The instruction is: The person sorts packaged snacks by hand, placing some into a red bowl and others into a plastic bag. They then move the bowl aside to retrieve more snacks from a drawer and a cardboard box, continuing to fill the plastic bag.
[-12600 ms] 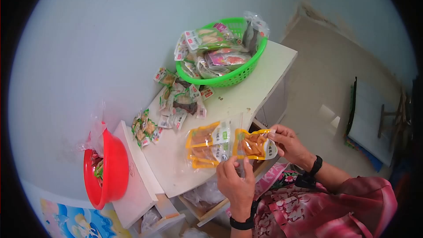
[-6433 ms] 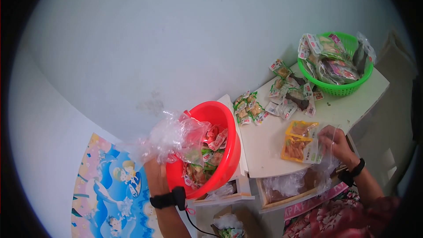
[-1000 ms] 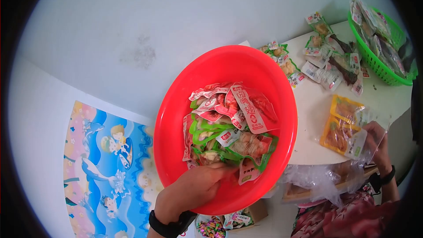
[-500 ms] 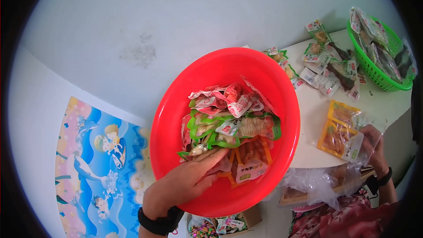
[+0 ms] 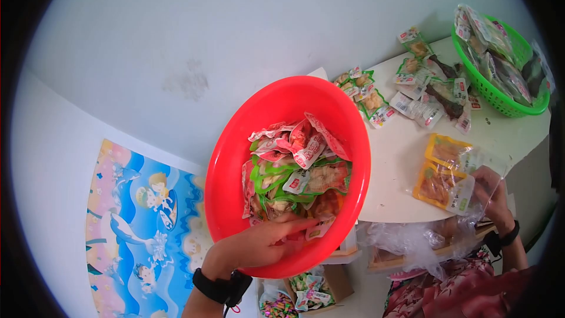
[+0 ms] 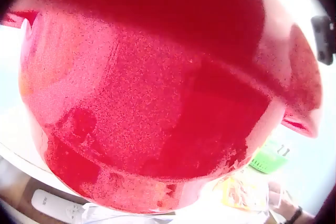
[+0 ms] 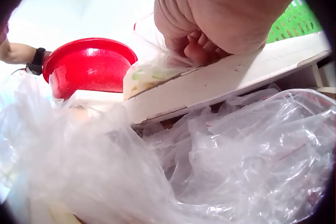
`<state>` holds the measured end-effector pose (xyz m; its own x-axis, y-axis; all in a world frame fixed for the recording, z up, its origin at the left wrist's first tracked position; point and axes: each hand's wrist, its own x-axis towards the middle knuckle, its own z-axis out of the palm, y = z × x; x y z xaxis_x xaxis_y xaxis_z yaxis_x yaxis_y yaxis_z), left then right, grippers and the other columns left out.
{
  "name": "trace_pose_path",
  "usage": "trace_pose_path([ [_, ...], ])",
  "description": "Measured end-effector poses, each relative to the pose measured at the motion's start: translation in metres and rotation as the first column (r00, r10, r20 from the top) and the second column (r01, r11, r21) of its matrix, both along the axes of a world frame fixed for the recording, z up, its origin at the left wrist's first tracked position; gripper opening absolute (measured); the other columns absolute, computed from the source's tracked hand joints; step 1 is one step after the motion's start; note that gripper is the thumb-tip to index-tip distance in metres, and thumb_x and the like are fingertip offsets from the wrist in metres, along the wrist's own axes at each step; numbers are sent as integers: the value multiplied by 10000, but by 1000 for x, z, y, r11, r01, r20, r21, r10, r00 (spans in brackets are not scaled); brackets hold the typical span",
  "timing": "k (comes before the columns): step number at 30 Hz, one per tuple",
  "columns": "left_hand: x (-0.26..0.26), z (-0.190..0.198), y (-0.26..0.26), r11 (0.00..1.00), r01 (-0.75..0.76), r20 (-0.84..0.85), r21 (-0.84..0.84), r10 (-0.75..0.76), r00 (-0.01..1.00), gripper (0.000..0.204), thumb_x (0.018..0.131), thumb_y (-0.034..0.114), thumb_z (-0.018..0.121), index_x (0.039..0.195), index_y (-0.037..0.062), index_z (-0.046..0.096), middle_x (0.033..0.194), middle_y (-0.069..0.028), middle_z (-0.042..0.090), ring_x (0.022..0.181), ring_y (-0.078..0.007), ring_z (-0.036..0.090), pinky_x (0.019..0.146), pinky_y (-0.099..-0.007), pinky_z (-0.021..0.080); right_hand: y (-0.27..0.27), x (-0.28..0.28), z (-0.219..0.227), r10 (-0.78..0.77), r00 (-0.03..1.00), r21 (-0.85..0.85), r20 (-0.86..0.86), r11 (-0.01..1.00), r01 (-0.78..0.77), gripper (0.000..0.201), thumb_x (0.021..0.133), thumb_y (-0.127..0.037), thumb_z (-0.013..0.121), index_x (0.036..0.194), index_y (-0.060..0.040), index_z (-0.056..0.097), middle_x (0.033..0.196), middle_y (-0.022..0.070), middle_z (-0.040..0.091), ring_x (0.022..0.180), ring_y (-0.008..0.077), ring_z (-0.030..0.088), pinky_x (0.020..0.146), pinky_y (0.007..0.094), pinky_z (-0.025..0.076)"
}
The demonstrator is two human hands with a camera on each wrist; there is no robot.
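My left hand reaches over the near rim into a red plastic basin. Its fingers point at a yellow-edged food packet, fingertips right at the white label. Red-and-white packets and green-edged packets lie heaped beside it in the basin. At the right, my right hand grips the mouth of a clear plastic bag, which holds yellow food packets on the white table. Curled fingers and stretched plastic show in the right wrist view. The basin's red wall fills most of the left wrist view.
A green basket full of packets stands at the table's far right. Several loose packets lie along the wall. Below the white table, an open drawer holds clear bags. A cardboard box of packets sits lower down.
My left fingers have shifted from the green-edged packets towards the yellow-edged packet. It is now partly covered by the hand. The right hand keeps its grip on the bag.
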<state>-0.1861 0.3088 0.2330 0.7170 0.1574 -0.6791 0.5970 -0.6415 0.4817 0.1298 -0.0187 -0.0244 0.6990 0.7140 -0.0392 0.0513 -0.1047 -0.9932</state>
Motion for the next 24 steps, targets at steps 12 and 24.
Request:
trace_pose_path([
  [12,9,-13,-25,800,-599,194,-46,595,780,221,987,79,673,1172,-40,696,995,-71,748,846,-127,696,777,-273,577,-6,4,2,76,973,81,217,992,-96,99,914,19,657,1001,10,610,935,41,593,891,132,604,787,285,509],
  [24,-4,18,-69,582,-801,757,-138,584,293,148,865,-74,712,956,-10,614,889,-90,705,784,-135,694,721,-258,568,-8,4,13,105,971,128,217,983,-135,65,932,-3,667,995,5,654,904,81,642,859,192,639,781,325,509],
])
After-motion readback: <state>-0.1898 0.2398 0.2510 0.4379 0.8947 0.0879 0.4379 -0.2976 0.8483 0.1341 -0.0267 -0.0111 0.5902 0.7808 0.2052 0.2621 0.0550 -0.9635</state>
